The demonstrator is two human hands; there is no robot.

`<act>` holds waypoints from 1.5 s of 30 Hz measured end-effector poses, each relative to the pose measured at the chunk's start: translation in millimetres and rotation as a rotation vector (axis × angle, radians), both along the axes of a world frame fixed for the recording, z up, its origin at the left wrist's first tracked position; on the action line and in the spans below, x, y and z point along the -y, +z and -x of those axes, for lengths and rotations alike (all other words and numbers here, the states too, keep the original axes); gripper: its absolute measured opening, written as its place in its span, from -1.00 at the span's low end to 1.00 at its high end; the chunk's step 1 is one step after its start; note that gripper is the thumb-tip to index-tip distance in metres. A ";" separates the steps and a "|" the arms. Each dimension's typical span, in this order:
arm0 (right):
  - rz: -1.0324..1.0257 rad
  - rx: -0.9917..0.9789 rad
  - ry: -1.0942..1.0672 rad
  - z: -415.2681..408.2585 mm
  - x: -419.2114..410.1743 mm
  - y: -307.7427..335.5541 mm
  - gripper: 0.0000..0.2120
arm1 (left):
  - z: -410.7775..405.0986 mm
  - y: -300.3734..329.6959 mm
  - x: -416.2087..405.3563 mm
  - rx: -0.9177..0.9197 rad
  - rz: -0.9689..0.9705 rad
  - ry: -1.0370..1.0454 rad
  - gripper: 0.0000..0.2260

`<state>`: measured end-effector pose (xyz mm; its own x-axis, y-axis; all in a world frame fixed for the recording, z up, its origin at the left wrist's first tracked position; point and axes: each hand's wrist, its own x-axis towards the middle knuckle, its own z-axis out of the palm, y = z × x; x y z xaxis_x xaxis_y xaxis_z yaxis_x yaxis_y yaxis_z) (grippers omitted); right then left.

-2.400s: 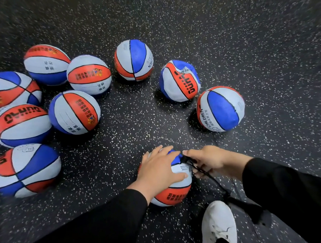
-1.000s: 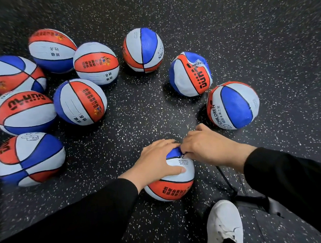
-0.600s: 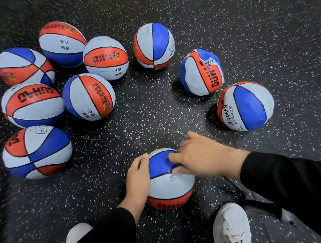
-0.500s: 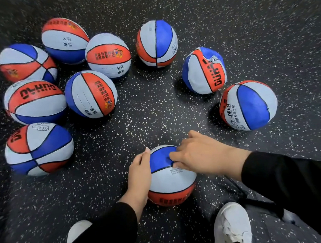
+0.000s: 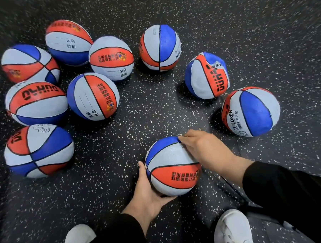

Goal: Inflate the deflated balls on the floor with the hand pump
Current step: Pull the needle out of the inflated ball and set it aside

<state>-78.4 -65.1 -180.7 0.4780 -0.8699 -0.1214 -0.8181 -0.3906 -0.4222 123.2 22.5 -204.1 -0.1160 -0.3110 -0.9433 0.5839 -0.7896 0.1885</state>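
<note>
While left hand (image 5: 146,192) cups ball (image 5: 174,165)

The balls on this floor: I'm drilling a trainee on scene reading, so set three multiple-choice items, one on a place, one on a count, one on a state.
1. Where is the left hand?
A. cupping the near ball's lower left side
B. flat on the floor
C. on a shoe

2. How many balls show in all?
A. six
B. ten
C. thirteen

3. How does the ball with orange lettering, at right, look?
A. dented and creased
B. round and taut
C. cut open

Key:
1 A, its palm curves under the near ball.
2 B, nine lie around the held one.
3 A, its panels are caved in.
</note>
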 end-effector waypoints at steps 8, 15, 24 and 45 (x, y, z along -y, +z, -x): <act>-0.206 0.443 -0.423 -12.5 12.4 67.5 -0.75 | -10.5 67.1 34.0 0.079 0.131 0.036 -0.38; 0.144 0.560 -0.343 -55.0 47.3 209.7 -0.84 | -59.7 210.6 70.3 0.125 0.492 0.093 -0.45; 0.448 0.760 -0.379 -124.3 -14.1 370.3 -0.90 | -130.2 389.5 32.8 0.431 0.993 0.178 -0.45; 0.234 0.595 -0.242 -154.9 -49.0 377.8 -0.95 | -190.4 402.1 -13.7 0.234 0.846 0.054 -0.35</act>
